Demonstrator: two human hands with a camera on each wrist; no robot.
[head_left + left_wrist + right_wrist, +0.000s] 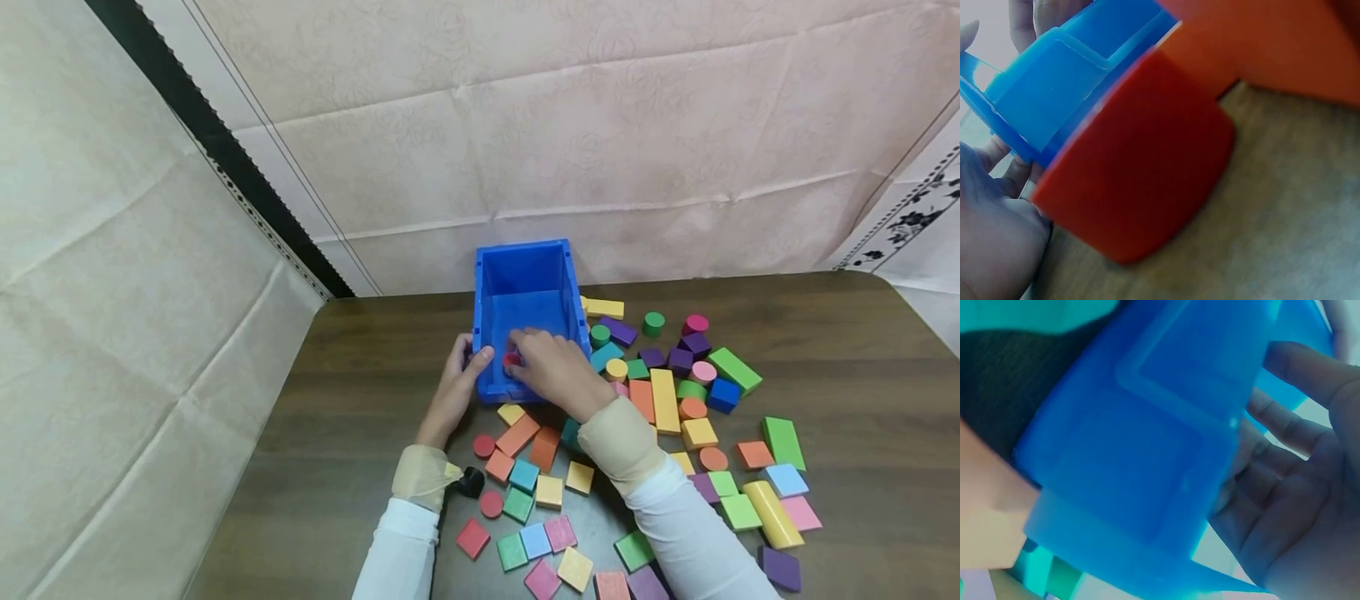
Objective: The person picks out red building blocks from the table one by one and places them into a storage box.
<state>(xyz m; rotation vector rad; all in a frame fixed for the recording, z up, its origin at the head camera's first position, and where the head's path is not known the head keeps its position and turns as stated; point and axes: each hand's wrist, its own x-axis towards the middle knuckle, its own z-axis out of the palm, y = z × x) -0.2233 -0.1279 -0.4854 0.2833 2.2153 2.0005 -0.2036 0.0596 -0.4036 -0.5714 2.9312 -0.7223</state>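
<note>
A blue plastic bin [525, 304] stands at the table's back edge. My left hand [453, 385] grips its left side near the front corner, thumb over the rim and fingers along the outer wall. Over the front of the bin, my right hand [557, 367] reaches inside and pinches a small red round block [512, 360] between thumb and fingers. From the right wrist view the bin's wall [1129, 456] hides what the fingertips hold. In the left wrist view a red block [1141, 156] looms close, in front of the bin [1054, 81].
Many coloured wooden blocks lie loose right of the bin and before it, among them a yellow cylinder [772, 514], a long yellow block [664, 402] and a green block [783, 442]. Bare wooden table [322, 467] stretches to the left. A cloth-covered wall [600, 167] rises behind.
</note>
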